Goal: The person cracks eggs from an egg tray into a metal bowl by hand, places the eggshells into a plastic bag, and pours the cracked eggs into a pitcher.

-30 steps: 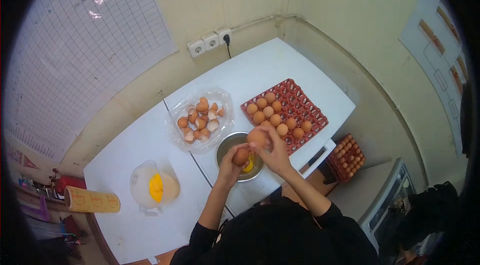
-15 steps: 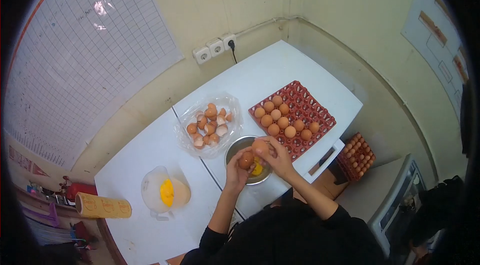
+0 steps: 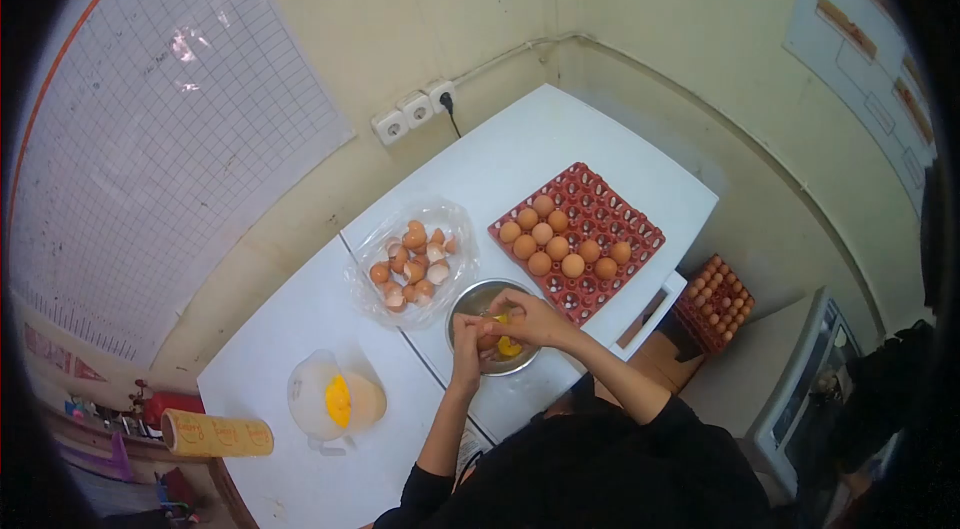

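Over the metal bowl point(image 3: 455, 354), both of my hands are close together. My left hand point(image 3: 467, 344) is closed around a brown egg point(image 3: 487, 340), partly hidden by fingers. My right hand point(image 3: 532, 320) is closed at the bowl's middle, with bright yellow yolk showing by its fingers; whatever it holds is mostly hidden. More yolk point(image 3: 509, 346) lies in the bowl. Behind the bowl, a red tray point(image 3: 625, 220) bears several brown eggs. Left of it sits a clear plastic bag point(image 3: 459, 219) with several broken eggshells point(image 3: 413, 269).
A clear jug point(image 3: 309, 391) with yellow yolk stands at the left of the white table point(image 3: 270, 344). A yellow roll point(image 3: 218, 433) lies by the table's left edge. Another egg tray point(image 3: 688, 317) is lower down at right. Wall sockets point(image 3: 415, 110) sit behind the table.
My hands have lowered towards the bowl and drawn together. The egg in my right fingers no longer shows whole, and yolk is now visible beside them. The view has shifted slightly.
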`<state>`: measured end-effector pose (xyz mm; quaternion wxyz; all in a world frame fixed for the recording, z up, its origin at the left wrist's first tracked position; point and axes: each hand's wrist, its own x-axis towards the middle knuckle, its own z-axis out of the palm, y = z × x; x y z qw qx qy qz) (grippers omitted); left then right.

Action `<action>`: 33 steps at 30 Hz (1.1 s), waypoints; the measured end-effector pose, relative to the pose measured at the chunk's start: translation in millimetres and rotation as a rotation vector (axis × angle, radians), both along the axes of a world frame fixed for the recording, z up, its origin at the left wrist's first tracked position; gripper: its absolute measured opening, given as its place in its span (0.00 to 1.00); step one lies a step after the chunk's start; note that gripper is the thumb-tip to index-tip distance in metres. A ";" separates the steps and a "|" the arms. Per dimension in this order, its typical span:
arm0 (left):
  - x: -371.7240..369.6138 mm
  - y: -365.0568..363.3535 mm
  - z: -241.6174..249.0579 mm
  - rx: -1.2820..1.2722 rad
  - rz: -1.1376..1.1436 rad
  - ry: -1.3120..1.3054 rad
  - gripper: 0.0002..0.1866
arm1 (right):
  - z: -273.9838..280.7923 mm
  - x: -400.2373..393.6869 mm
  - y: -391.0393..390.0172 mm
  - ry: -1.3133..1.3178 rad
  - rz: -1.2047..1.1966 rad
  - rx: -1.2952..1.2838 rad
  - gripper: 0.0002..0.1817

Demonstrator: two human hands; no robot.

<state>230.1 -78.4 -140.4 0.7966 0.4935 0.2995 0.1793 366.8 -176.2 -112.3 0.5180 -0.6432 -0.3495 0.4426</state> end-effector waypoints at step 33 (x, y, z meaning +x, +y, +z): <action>-9.3 9.1 3.5 0.283 -0.058 0.022 0.27 | -12.7 16.3 -16.8 -0.547 -0.031 0.277 0.24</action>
